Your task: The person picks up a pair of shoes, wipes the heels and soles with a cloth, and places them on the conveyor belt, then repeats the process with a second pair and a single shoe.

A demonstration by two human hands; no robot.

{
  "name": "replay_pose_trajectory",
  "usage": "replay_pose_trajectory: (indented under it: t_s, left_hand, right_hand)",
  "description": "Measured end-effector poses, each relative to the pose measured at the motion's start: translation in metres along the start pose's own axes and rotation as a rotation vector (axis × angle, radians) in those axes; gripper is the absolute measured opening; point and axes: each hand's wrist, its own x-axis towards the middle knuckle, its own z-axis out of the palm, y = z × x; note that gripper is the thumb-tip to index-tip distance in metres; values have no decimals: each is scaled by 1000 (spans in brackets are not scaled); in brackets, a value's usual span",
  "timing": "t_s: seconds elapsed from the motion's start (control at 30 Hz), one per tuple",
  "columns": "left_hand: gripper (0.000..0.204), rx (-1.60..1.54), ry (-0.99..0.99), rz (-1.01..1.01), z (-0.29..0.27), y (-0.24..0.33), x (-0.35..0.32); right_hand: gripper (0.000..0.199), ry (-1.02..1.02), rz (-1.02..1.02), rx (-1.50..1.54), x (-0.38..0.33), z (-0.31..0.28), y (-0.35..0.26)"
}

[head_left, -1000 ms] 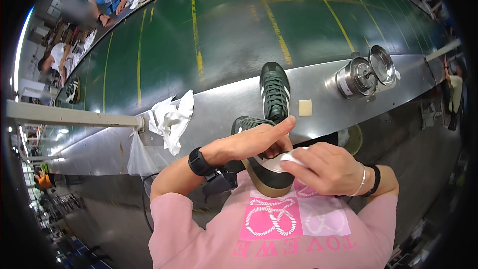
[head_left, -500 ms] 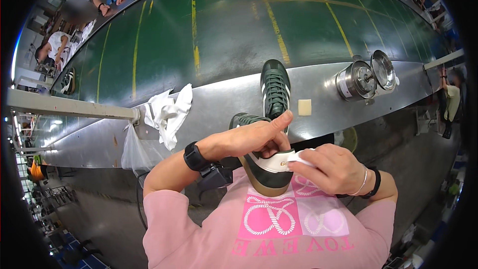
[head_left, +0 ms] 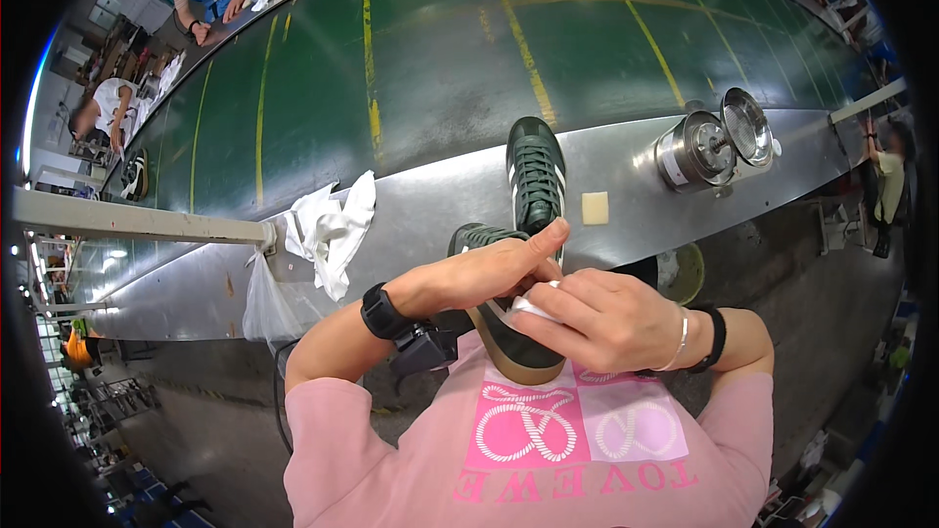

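A dark green sneaker with a pale heel patch and gum sole (head_left: 514, 357) is held against my front, its heel toward me. My left hand (head_left: 484, 272) is closed around its collar, the fingers partly inside the opening and the thumb sticking up. In the fingers of my right hand (head_left: 621, 318) is a bunched white cloth (head_left: 540, 301), pressed on the sneaker's heel; hand and cloth cover most of the pale patch. Just beyond, the matching green sneaker (head_left: 536, 174) stands on the metal ledge, toe toward me.
On the metal ledge (head_left: 440, 191) lie a crumpled white cloth (head_left: 333, 230) and a pale yellow square pad (head_left: 595, 208). A steel pot (head_left: 693, 158) with its lid tipped up stands right. Beyond runs a green conveyor belt (head_left: 440, 49). A pale rail (head_left: 147, 220) juts in left; co-workers are at the far left.
My right hand has moved left with the white cloth across the sneaker's heel, covering the patch that showed before. The left hand keeps its hold. The view has shifted slightly.
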Motion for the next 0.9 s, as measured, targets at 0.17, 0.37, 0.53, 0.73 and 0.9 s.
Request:
replay_pose_trajectory:
  t_s: [0.17,0.37,0.53,0.73,0.9]
  left_hand:
    - [93,31,-27,73,-7,-10,-9]
    - [100,-99,-14,134,-11,-22,-14]
    - [93,-174,-4,229,-7,-30,-28]
    - [112,-123,34,232,-12,-37,-36]
    - [101,-212,77,263,-6,-40,-38]
  right_hand:
    - [34,51,43,104,-25,-5,6]
    - [38,152,145,419,-56,23,16]
    - [36,307,59,432,-42,34,19]
    - [34,256,166,469,-58,60,32]
    - [34,343,144,507,-44,46,29]
